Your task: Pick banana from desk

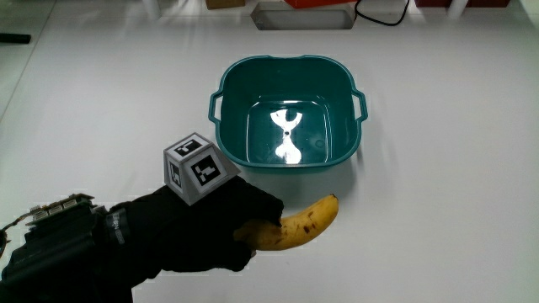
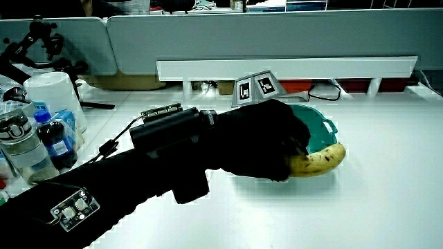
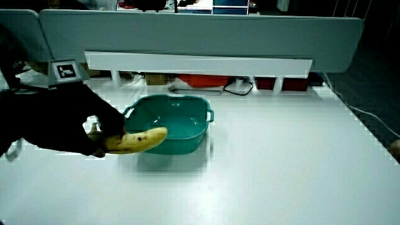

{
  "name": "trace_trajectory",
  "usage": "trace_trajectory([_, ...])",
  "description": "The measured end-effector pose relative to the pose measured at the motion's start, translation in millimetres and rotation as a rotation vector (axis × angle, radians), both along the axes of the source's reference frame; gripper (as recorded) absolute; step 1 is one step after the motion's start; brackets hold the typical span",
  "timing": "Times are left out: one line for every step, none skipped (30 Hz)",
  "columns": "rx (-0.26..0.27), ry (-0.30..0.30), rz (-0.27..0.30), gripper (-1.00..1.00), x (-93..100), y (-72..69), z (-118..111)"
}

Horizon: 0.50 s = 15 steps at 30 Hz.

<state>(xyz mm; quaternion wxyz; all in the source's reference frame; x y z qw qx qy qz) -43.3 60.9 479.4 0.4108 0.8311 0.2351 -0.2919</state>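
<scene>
A yellow banana (image 1: 299, 225) with brown spots is gripped at one end by the black-gloved hand (image 1: 221, 225), nearer to the person than the teal basin (image 1: 234, 77). In both side views the banana (image 2: 320, 160) (image 3: 139, 140) appears raised a little off the white table, with its free end pointing away from the hand (image 2: 266, 142) (image 3: 69, 119). The fingers curl around the banana's stem end. A patterned cube (image 1: 197, 167) sits on the back of the hand.
The teal basin (image 2: 325, 124) (image 3: 199, 107) holds nothing but a light reflection. Bottles and a white cup (image 2: 57, 97) stand at the table's edge beside the forearm. A low partition (image 3: 200, 31) and a white shelf (image 2: 291, 68) run along the table's end, with a cable (image 1: 383, 17) there.
</scene>
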Motion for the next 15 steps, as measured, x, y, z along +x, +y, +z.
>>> trace_trajectory([-0.004,-0.008,-0.003,1.0,-0.1,-0.1,-0.4])
trace_trajectory([-0.002,-0.012,-0.001,1.0,0.0,0.1,0.3])
trace_trajectory([0.003,-0.018,0.001,1.0,0.3,0.6,0.9])
trace_trajectory([0.004,-0.019,0.004,1.0,0.9,1.3,2.4])
trace_trajectory([0.009,-0.029,0.013,1.0,1.8,1.1,0.5])
trace_trajectory([0.0,-0.037,0.011,1.0,2.5,1.2,-0.1])
trace_trajectory([0.007,-0.039,0.013,1.0,3.0,1.5,0.7])
trace_trajectory([0.008,-0.044,0.015,1.0,3.2,2.1,0.7])
trace_trajectory([0.021,-0.038,0.017,1.0,3.2,2.6,0.6])
trace_trajectory([0.031,-0.037,0.019,1.0,3.0,2.8,-1.1])
trace_trajectory([0.038,-0.031,0.016,1.0,2.4,3.3,-0.3])
trace_trajectory([0.042,-0.018,0.012,1.0,1.4,3.9,0.5])
trace_trajectory([0.048,-0.013,0.005,1.0,0.4,4.3,-0.1])
trace_trajectory([0.051,-0.01,0.005,1.0,-0.4,4.8,-0.5])
trace_trajectory([0.05,0.003,-0.001,1.0,-1.2,5.5,1.7])
